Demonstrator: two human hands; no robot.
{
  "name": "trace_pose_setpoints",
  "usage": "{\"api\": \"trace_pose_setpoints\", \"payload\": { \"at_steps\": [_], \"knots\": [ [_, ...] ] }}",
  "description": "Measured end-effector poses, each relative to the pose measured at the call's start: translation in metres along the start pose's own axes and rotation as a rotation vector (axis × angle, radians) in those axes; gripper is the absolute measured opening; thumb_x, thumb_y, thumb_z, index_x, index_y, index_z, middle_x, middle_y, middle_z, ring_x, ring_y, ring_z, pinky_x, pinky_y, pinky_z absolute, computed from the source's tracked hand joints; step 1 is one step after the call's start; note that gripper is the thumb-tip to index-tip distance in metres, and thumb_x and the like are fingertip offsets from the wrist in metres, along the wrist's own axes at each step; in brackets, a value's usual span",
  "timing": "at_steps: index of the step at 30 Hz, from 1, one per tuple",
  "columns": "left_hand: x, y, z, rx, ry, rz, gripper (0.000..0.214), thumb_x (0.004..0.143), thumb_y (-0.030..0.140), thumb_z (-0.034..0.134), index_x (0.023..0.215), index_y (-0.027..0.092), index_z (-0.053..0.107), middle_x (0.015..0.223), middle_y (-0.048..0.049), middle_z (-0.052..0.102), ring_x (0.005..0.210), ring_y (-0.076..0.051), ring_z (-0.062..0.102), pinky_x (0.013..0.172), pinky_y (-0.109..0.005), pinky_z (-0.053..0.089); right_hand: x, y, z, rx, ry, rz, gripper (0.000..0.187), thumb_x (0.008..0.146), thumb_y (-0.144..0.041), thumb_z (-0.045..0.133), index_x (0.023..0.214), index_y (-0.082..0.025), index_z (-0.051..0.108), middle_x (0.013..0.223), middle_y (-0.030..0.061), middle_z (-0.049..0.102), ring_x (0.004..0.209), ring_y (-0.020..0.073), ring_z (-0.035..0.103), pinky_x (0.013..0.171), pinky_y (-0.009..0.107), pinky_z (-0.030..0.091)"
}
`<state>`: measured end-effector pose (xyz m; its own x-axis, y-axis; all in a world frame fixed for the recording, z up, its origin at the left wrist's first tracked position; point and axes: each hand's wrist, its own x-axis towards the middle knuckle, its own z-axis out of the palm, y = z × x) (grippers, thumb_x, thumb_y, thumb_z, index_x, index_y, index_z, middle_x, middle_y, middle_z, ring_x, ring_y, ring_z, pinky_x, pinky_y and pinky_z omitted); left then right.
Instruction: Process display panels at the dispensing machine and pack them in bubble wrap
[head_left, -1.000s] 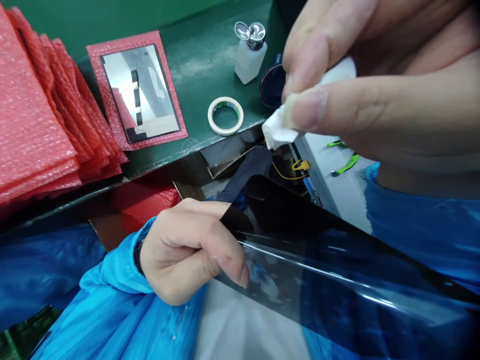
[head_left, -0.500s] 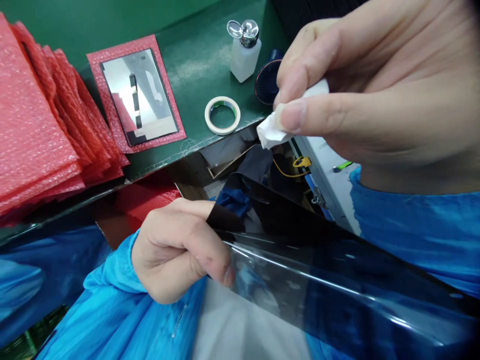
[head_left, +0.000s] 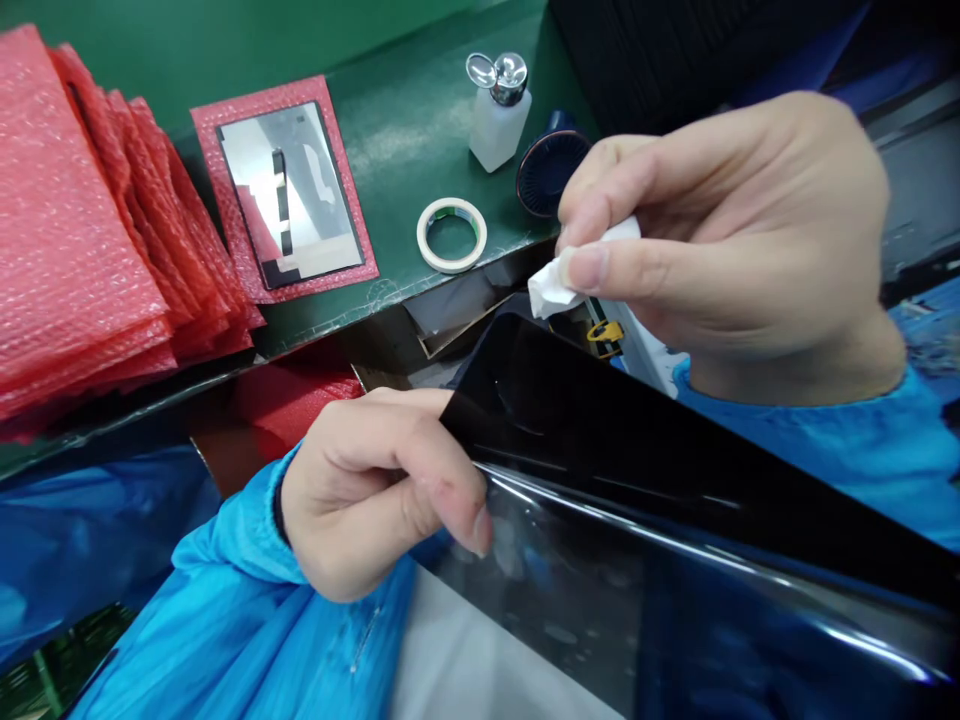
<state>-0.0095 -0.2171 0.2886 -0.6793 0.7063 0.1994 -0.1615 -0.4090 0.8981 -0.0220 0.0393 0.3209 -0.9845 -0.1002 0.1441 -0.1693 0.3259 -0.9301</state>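
My left hand [head_left: 390,490] pinches the near left corner of a glossy dark film [head_left: 645,430] between thumb and fingers. A bright line runs along the film's length, with a near-black part beyond it and a see-through part with pale spots on the near side. The film's right end runs out of view. Above its far corner, my right hand [head_left: 735,250] grips a crumpled white wipe [head_left: 553,288] between thumb and fingertips. The wipe looks apart from the film, its tip pointing down and left.
On the green bench [head_left: 382,120] are stacked red bubble bags [head_left: 82,240], a mirror-like panel [head_left: 315,200] on another red bag, a tape roll [head_left: 426,240], a pump bottle [head_left: 499,125] and a dark round-headed object [head_left: 551,170]. Below the bench edge, an open box holds red bags [head_left: 292,405].
My right hand with the wipe has moved away from me and looks smaller. The film has tilted, showing more of its black face. My left hand has shifted slightly right, still gripping it.
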Motion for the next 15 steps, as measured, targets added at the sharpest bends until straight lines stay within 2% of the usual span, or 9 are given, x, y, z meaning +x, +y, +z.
{"api": "trace_pose_setpoints", "payload": {
  "at_steps": [2, 6, 9, 11, 13, 15],
  "knots": [
    [0.004, 0.002, 0.001, -0.016, 0.002, 0.009, 0.022, 0.097, 0.022, 0.077, 0.077, 0.017, 0.07, 0.072, -0.0046, 0.071, 0.06, -0.014, 0.067, 0.055, -0.025, 0.054, -0.001, 0.002, -0.002, 0.021, -0.017, -0.007, 0.009, 0.094, -0.016, 0.08, 0.086, -0.021, 0.079, 0.079, -0.0072, 0.07, 0.072, 0.0046, 0.061, 0.058, 0.024, 0.045],
    [0.005, 0.006, 0.002, -0.017, -0.006, -0.02, 0.019, 0.099, 0.017, 0.073, 0.081, 0.016, 0.069, 0.077, -0.0054, 0.072, 0.064, -0.014, 0.07, 0.058, -0.025, 0.055, -0.003, 0.002, -0.002, 0.017, -0.018, -0.021, 0.007, 0.095, -0.017, 0.078, 0.089, -0.016, 0.077, 0.082, -0.0063, 0.071, 0.073, 0.0038, 0.061, 0.061, 0.024, 0.044],
    [-0.002, 0.006, 0.005, 0.006, -0.033, -0.021, 0.017, 0.1, 0.019, 0.073, 0.083, 0.018, 0.07, 0.077, -0.0055, 0.073, 0.064, -0.016, 0.07, 0.058, -0.028, 0.056, -0.005, 0.001, -0.001, 0.013, -0.005, -0.02, 0.008, 0.095, -0.02, 0.078, 0.089, -0.015, 0.076, 0.081, -0.0064, 0.069, 0.072, 0.0034, 0.06, 0.062, 0.024, 0.043],
    [-0.005, 0.006, 0.004, 0.036, 0.007, -0.044, 0.021, 0.101, 0.024, 0.072, 0.081, 0.019, 0.07, 0.074, -0.0051, 0.073, 0.065, -0.018, 0.071, 0.061, -0.03, 0.057, -0.006, 0.003, -0.001, 0.028, 0.008, -0.032, 0.008, 0.094, -0.019, 0.08, 0.088, -0.015, 0.076, 0.081, -0.0049, 0.07, 0.072, 0.0045, 0.06, 0.061, 0.024, 0.042],
    [-0.002, 0.007, -0.004, 0.096, 0.022, -0.049, 0.028, 0.103, 0.03, 0.07, 0.078, 0.019, 0.069, 0.071, -0.0042, 0.072, 0.065, -0.016, 0.071, 0.065, -0.029, 0.058, -0.008, 0.008, 0.0, 0.066, 0.035, -0.037, 0.01, 0.093, -0.019, 0.081, 0.085, -0.015, 0.077, 0.079, -0.0029, 0.07, 0.071, 0.0066, 0.06, 0.06, 0.025, 0.041],
    [0.012, 0.011, -0.022, 0.184, -0.033, -0.013, 0.032, 0.105, 0.031, 0.067, 0.077, 0.017, 0.07, 0.071, -0.0039, 0.073, 0.064, -0.014, 0.07, 0.066, -0.025, 0.058, -0.011, 0.014, 0.002, 0.115, 0.08, -0.036, 0.015, 0.091, -0.021, 0.084, 0.079, -0.016, 0.076, 0.078, -0.0013, 0.069, 0.069, 0.0085, 0.06, 0.058, 0.024, 0.041]
  ]
}}
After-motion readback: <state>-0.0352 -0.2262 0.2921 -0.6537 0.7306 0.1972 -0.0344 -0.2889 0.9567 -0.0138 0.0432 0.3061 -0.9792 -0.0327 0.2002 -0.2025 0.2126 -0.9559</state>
